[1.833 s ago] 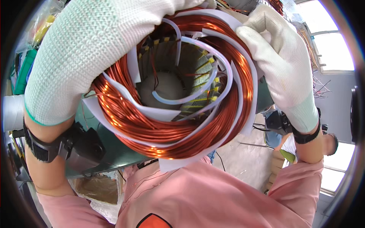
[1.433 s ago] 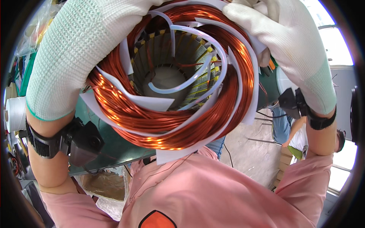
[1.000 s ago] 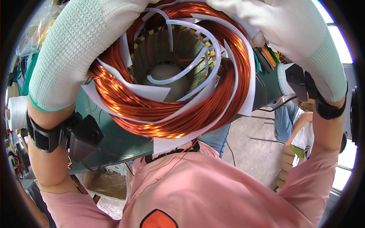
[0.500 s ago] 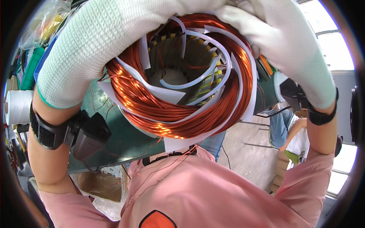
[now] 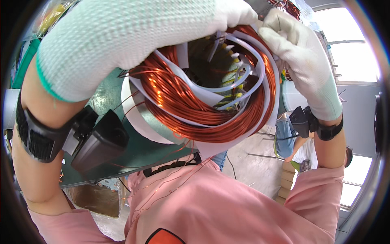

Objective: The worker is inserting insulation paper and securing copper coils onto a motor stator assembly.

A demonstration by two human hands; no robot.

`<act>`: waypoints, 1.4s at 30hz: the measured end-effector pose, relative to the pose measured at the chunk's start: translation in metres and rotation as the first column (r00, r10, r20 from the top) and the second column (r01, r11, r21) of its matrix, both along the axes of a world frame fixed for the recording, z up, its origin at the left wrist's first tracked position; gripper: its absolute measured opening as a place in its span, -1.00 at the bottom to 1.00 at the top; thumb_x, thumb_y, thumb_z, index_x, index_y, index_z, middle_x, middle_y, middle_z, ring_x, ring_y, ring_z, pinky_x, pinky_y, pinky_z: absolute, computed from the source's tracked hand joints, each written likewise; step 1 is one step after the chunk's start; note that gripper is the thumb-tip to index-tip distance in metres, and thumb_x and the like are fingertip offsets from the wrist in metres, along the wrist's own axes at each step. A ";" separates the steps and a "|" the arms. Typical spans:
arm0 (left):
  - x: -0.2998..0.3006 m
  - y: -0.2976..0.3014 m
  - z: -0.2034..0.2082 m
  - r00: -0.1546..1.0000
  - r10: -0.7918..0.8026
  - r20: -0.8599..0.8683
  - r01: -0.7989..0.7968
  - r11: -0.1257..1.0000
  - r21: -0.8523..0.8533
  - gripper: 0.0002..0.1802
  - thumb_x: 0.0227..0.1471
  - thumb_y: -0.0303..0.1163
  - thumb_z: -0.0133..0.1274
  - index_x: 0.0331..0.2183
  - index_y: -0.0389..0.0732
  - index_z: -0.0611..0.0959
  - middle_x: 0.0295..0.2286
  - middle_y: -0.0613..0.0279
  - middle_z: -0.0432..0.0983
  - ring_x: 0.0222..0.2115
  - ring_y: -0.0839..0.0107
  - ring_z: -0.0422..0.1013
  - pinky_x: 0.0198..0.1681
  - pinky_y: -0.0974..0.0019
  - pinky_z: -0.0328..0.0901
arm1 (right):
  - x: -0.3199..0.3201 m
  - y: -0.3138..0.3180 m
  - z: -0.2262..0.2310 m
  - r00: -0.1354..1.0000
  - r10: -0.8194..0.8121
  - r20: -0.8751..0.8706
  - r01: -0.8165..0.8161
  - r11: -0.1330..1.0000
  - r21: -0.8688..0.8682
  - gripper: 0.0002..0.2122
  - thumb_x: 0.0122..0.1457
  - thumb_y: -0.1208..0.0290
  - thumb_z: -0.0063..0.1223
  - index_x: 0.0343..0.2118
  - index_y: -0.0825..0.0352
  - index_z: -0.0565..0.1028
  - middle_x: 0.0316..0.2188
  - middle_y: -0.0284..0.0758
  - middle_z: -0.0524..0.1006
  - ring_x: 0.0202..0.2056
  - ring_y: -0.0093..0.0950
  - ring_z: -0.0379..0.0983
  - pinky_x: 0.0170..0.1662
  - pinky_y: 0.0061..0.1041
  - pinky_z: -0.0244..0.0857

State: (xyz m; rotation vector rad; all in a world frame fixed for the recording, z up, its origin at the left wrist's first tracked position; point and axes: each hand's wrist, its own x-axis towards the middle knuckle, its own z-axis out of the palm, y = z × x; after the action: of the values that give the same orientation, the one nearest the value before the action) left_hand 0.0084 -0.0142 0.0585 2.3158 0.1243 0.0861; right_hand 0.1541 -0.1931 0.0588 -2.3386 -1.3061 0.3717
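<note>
A motor stator with a thick ring of copper winding (image 5: 174, 110) stands in front of me, its bore facing up toward me. White insulation paper (image 5: 211, 147) sticks out between and below the wire bundles. Clear plastic sleeving (image 5: 260, 77) loops over the opening. My left hand (image 5: 233, 14), in a white knitted glove, reaches across the far side, its fingertips together at the winding's far edge. Beside it my right hand (image 5: 288, 38), also gloved, has curled fingers pinched near the far right edge of the coil. What either hand grips is hidden.
The stator rests on a dark green table (image 5: 150, 152). Loose copper leads (image 5: 174, 183) trail over my pink shirt. An open cardboard box (image 5: 97, 199) stands below the table at left. Another person (image 5: 302, 150) sits beyond, to the right. A green bin (image 5: 26, 63) is at far left.
The stator appears shifted right and tilted, with more of its pale outer rim showing. My right hand has come apart from the left, its fingers now curled in view. The sleeving has shifted.
</note>
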 end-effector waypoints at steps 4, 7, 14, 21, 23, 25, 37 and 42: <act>0.023 0.001 0.016 0.982 0.076 -0.170 -0.085 0.995 -0.047 -0.48 0.27 -0.05 0.04 -0.20 -0.41 0.67 -0.43 0.06 0.63 -0.43 0.35 0.54 -0.27 0.26 0.42 | -0.007 0.007 0.006 0.990 -0.137 -0.045 0.133 0.988 -0.083 -0.79 0.39 0.27 0.02 -0.33 0.28 0.45 -0.49 -0.56 0.43 -0.48 -0.80 0.30 -0.44 -0.77 0.13; 0.006 0.000 0.014 0.955 0.184 -0.234 -0.212 0.972 -0.099 -0.48 0.26 -0.05 0.05 -0.20 -0.42 0.66 -0.42 0.05 0.63 -0.42 0.35 0.53 -0.25 0.27 0.41 | -0.006 0.004 0.000 0.984 -0.100 -0.149 0.100 0.995 -0.002 -0.79 0.40 0.27 0.01 -0.34 0.29 0.45 -0.48 -0.57 0.41 -0.48 -0.80 0.27 -0.44 -0.77 0.11; 0.026 0.000 -0.011 0.998 -0.022 0.062 0.026 0.998 -0.060 -0.52 0.27 -0.09 0.07 -0.17 -0.42 0.66 -0.35 0.11 0.64 -0.32 0.41 0.52 -0.18 0.35 0.40 | -0.004 -0.013 -0.014 0.930 -0.207 -0.305 0.234 0.971 0.054 -0.75 0.43 0.22 -0.04 -0.20 0.33 0.49 -0.44 -0.47 0.50 -0.46 -0.74 0.43 -0.40 -0.72 0.29; 0.037 0.015 -0.040 0.995 -0.021 0.095 0.046 0.963 -0.267 -0.69 0.25 -0.24 0.09 -0.17 -0.32 0.64 -0.32 0.36 0.56 -0.28 0.63 0.43 -0.13 0.47 0.32 | 0.062 -0.096 -0.011 0.893 -0.241 -0.379 0.400 0.810 0.429 -0.69 0.41 0.18 -0.03 -0.15 0.38 0.54 -0.40 -0.34 0.61 -0.39 -0.64 0.53 -0.29 -0.65 0.39; 0.038 0.014 -0.036 1.000 -0.009 0.024 0.016 0.944 -0.330 -0.74 0.25 -0.31 0.08 -0.17 -0.32 0.63 -0.33 0.39 0.56 -0.30 0.65 0.43 -0.15 0.48 0.33 | 0.084 -0.127 -0.030 0.863 -0.354 -0.359 0.477 0.805 0.352 -0.65 0.43 0.13 -0.10 -0.11 0.39 0.53 -0.40 -0.29 0.64 -0.42 -0.61 0.56 -0.33 -0.63 0.42; 0.034 0.009 -0.032 0.998 0.060 -0.016 -0.062 0.920 -0.386 -0.76 0.25 -0.31 0.08 -0.20 -0.30 0.63 -0.35 0.40 0.55 -0.31 0.67 0.43 -0.17 0.49 0.33 | 0.087 -0.148 -0.047 0.845 -0.390 -0.365 0.502 0.814 0.292 -0.64 0.42 0.13 -0.10 -0.12 0.40 0.53 -0.39 -0.27 0.64 -0.45 -0.59 0.55 -0.37 -0.62 0.40; 0.037 0.001 -0.023 0.993 0.117 -0.030 -0.120 0.915 -0.386 -0.82 0.18 -0.44 0.08 -0.20 -0.32 0.64 -0.32 0.33 0.59 -0.29 0.65 0.46 -0.14 0.49 0.34 | 0.086 -0.129 -0.148 0.901 -0.362 0.238 0.339 0.931 0.135 -0.62 0.21 0.17 0.16 -0.01 0.30 0.49 -0.35 -0.16 0.61 -0.23 -0.17 0.58 -0.16 -0.21 0.42; 0.037 0.001 -0.021 0.991 0.116 -0.059 -0.130 0.919 -0.373 -0.77 0.14 -0.41 0.10 -0.19 -0.32 0.64 -0.29 0.31 0.61 -0.27 0.61 0.48 -0.10 0.46 0.36 | 0.097 -0.123 -0.123 0.922 -0.381 0.063 0.383 0.923 -0.024 -0.53 0.02 0.37 0.15 0.07 0.27 0.49 -0.39 -0.15 0.63 -0.26 -0.15 0.60 -0.12 -0.23 0.45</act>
State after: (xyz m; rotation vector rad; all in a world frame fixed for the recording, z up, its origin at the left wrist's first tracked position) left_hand 0.0451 -0.0134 0.0380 1.9236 0.2808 0.0772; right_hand 0.2515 -0.3165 -0.0643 -2.5774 -0.8382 0.2038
